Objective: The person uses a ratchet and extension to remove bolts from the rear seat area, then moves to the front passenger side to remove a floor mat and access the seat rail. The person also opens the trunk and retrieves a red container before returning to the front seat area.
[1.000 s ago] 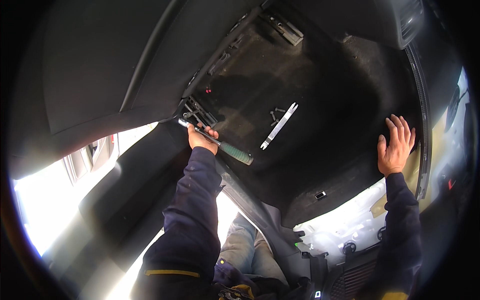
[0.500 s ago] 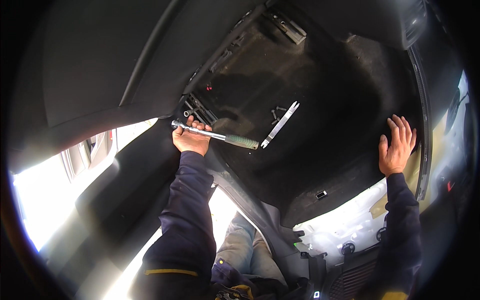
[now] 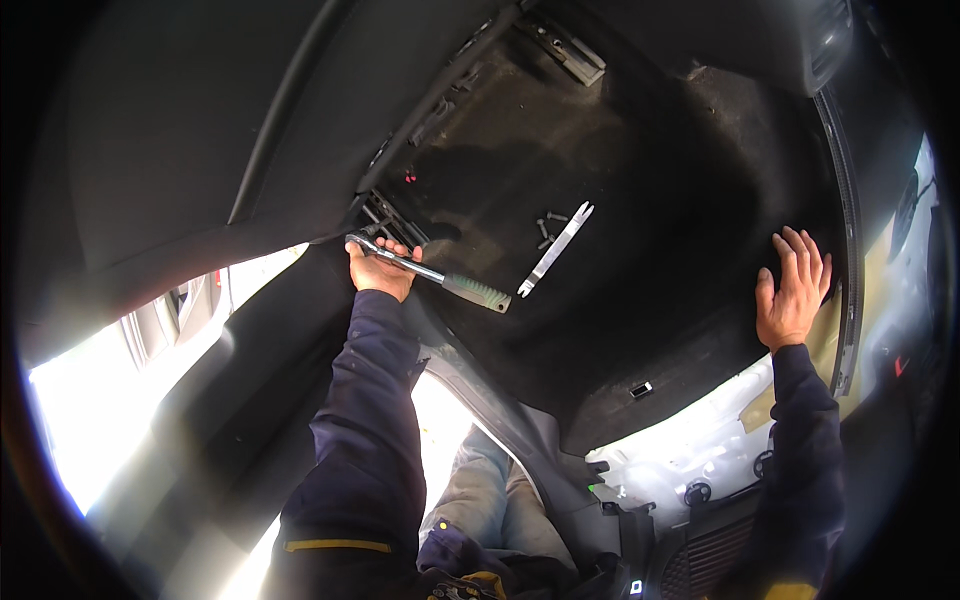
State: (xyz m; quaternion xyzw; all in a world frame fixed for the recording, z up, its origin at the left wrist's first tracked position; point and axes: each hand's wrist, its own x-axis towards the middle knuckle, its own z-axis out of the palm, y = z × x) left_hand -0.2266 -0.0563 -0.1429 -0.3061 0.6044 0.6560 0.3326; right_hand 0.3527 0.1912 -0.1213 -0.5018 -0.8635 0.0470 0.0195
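My left hand grips a metal ratchet wrench near its head, which sits against a dark metal bracket at the edge of the black carpeted floor panel. The wrench's grey-green handle sticks out to the right. My right hand lies flat with fingers spread on the carpet's right side, holding nothing. A flat silver strip tool and a few loose bolts lie on the carpet between my hands.
A dark seat fills the upper left. Bright daylight comes through the door opening at left. White body metal with black plugs shows below the carpet's edge. Another metal bracket sits at the top.
My left hand has swung the wrench handle: it pointed down-right, then nearly level, and now slopes down-right again. My right hand has stayed flat on the carpet.
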